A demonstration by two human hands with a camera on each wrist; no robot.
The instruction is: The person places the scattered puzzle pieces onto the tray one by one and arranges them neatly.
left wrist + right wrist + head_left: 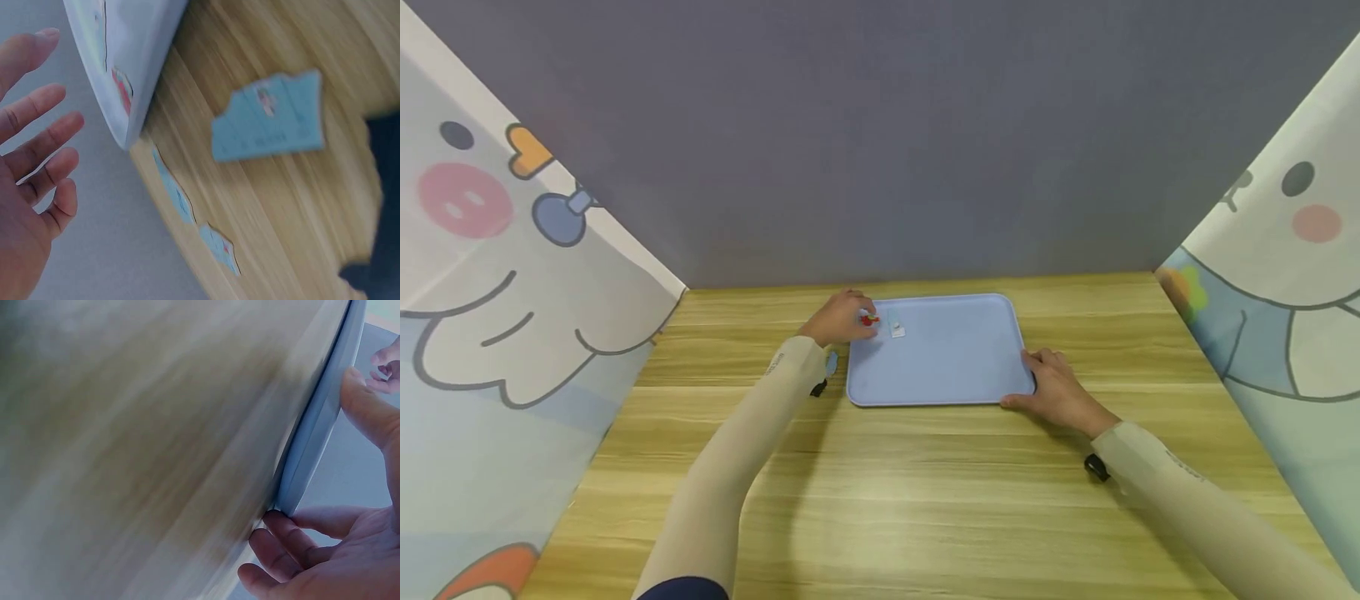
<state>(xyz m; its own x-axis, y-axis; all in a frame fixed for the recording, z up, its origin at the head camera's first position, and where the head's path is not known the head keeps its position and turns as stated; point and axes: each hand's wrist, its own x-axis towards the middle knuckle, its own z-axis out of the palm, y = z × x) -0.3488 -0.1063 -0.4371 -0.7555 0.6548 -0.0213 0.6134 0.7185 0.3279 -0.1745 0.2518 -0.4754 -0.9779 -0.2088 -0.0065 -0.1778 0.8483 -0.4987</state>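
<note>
A pale blue tray (955, 362) lies on the wooden table. My left hand (838, 318) is over its left end, beside a flat red piece (869, 320); in the left wrist view its fingers are loosely bent and hold nothing. A small pale piece (897, 327) lies on the tray just right of the red one. At the tray's front right corner, my right hand (1058, 390) grips the rim between thumb and fingers. Flat light blue pieces with irregular, puzzle-like edges lie on the table left of the tray, including a larger piece (272, 119) and a narrow piece (175, 190).
Another small blue piece (220, 247) lies near the table's edge. A grey panel (910, 142) stands behind the wooden table (925, 500). Cartoon-printed panels flank it on the left (512, 275) and right (1285, 275). Part of a dark object (387, 206) shows in the left wrist view.
</note>
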